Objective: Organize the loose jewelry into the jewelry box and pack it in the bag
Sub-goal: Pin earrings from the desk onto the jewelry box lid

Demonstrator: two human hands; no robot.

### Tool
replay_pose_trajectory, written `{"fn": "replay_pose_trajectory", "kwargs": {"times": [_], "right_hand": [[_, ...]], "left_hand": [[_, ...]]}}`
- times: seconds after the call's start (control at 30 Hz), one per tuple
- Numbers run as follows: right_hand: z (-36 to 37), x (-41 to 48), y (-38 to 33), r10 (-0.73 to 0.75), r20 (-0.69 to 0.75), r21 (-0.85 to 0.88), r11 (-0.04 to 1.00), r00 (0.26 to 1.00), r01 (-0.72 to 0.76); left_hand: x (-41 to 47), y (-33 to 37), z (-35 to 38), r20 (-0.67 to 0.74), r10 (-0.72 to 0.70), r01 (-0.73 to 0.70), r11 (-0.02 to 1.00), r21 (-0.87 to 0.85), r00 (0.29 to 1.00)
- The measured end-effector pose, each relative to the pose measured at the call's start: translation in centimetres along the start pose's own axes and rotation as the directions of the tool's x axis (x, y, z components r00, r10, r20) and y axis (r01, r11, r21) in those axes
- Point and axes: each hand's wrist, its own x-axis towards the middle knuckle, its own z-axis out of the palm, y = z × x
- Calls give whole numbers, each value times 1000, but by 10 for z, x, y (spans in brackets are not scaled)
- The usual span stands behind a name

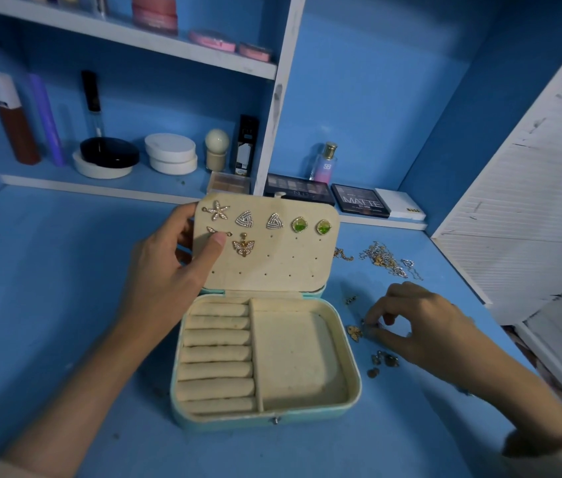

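A teal jewelry box lies open on the blue table, cream-lined, with ring rolls on the left and a bare tray on the right. Its upright lid panel carries several pinned earrings, among them a green pair and a gold butterfly. My left hand grips the lid's left edge, thumb on the panel. My right hand rests on the table right of the box, fingertips pinched on a small piece among loose earrings. A tangle of chains lies farther back. No bag is in view.
Shelves behind hold cosmetics: bottles, round compacts, a perfume bottle and eyeshadow palettes. A white slatted panel stands close on the right. Bare blue tabletop lies left of the box and in front of it.
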Motion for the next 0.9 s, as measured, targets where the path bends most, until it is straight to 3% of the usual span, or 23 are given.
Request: {"fn": "replay_pose_trajectory", "kwargs": {"times": [0.53,0.8,0.9], "right_hand": [[10,2,-10,-159,-90,-93,984,983,151],[1,7,-9,-89,-237,107,987,967,117],[-7,11,-20,-42,-283,271,955,958,122]], "left_hand": [[1,-2,-1,6,-3,3,1000,7,1000],[1,0,-1,20,-9,10,1000,-16,1000],[1,1,-1,23,-5,5,1000,-22,1000]]}}
